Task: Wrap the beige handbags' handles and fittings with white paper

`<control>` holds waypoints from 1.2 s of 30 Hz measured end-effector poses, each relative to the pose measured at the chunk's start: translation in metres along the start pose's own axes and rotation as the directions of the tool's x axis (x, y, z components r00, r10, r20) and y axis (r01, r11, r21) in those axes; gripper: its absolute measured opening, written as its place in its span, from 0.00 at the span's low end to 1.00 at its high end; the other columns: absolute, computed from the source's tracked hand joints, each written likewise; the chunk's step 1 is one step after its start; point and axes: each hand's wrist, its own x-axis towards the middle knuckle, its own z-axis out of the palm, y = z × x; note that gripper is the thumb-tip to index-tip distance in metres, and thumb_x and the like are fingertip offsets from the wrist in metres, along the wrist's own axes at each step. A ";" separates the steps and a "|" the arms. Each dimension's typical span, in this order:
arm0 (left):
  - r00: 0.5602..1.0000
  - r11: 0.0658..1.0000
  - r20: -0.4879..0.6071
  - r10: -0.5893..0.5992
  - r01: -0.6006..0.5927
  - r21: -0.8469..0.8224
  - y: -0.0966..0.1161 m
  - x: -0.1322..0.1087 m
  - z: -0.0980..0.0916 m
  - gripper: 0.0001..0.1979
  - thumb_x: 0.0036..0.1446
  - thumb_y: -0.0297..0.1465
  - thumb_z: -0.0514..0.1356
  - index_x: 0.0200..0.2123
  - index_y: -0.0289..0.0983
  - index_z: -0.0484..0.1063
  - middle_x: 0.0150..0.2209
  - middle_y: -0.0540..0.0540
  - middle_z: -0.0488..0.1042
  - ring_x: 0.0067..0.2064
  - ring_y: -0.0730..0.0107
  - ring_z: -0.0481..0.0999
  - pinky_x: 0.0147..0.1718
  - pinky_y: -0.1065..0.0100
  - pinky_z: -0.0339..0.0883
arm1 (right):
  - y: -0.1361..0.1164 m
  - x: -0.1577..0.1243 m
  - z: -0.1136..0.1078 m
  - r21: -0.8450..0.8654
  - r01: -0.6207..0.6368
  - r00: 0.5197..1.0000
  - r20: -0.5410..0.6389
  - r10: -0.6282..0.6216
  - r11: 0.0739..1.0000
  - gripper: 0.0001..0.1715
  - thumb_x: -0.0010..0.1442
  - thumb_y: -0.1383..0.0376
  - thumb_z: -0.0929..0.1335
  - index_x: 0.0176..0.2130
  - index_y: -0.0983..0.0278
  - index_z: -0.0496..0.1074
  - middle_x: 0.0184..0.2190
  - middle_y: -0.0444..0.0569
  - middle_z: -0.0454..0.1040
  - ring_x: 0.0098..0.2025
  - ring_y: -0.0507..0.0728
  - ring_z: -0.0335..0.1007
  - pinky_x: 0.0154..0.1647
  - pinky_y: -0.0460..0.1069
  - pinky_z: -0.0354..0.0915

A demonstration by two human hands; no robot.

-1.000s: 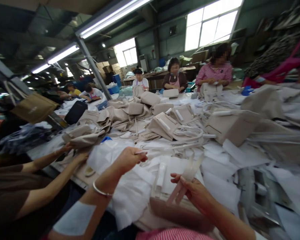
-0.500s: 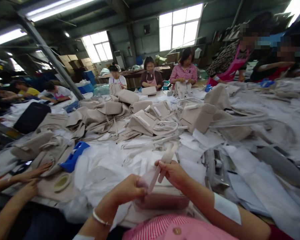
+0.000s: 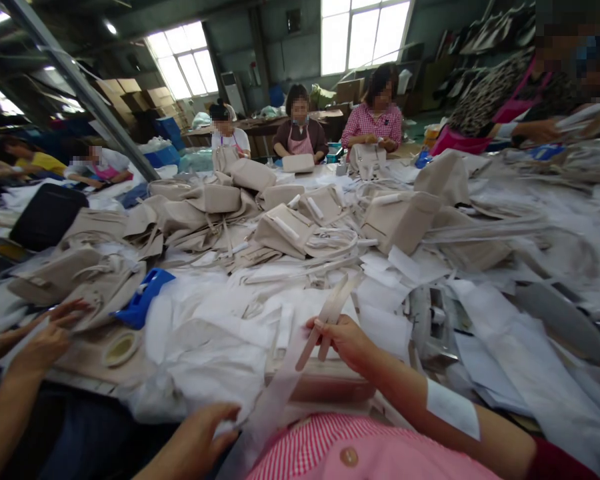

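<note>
My right hand [image 3: 343, 339] pinches two beige bag straps [image 3: 323, 323], which cross at its fingertips and point up and away. A thin translucent strip of film [image 3: 273, 397] hangs from beside that grip and runs down to the lower left. My left hand [image 3: 200, 433] is low at the front, left of the film. Its thumb and fingers are apart, with a pale patch between them that I cannot make out. In front of me lies a beige bag [image 3: 325, 383], partly covered by white sheets [image 3: 280, 327].
Beige bags [image 3: 285, 230] are heaped across the table. A blue tape dispenser [image 3: 143, 298] and a tape roll [image 3: 120, 348] lie at left, near a co-worker's hands [image 3: 43, 343]. A grey tape dispenser [image 3: 433, 323] stands at right. Several people work at the far side.
My left hand has come away from the straps, down and left. The film now stretches out long below my right hand, which keeps its grip. The view has tilted down slightly.
</note>
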 end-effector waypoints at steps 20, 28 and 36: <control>0.972 0.774 -0.080 0.223 -0.226 -0.592 0.111 0.081 0.059 0.16 0.56 0.40 0.60 0.43 0.37 0.72 0.32 0.49 0.75 0.35 0.67 0.75 0.37 0.67 0.68 | 0.001 -0.007 0.006 -0.141 0.083 0.988 0.138 -0.063 0.987 0.23 0.50 0.51 0.73 0.34 0.70 0.79 0.26 0.51 0.76 0.24 0.53 0.66 0.20 0.45 0.59; 0.983 0.782 -0.104 0.148 -0.181 -0.597 0.112 0.071 0.062 0.16 0.55 0.42 0.58 0.21 0.38 0.71 0.25 0.47 0.72 0.27 0.68 0.72 0.29 0.66 0.67 | 0.009 -0.011 0.013 -0.298 0.057 0.969 0.247 0.019 0.953 0.22 0.53 0.52 0.72 0.36 0.68 0.79 0.30 0.51 0.77 0.26 0.52 0.65 0.22 0.45 0.59; 0.892 0.937 -0.445 -0.081 -0.084 -0.340 0.035 0.082 0.004 0.14 0.61 0.40 0.54 0.34 0.41 0.76 0.36 0.40 0.79 0.40 0.63 0.78 0.43 0.63 0.70 | 0.023 -0.001 0.000 -0.388 -0.128 0.989 0.022 0.148 0.913 0.28 0.47 0.46 0.74 0.35 0.67 0.81 0.28 0.53 0.78 0.32 0.59 0.70 0.33 0.50 0.66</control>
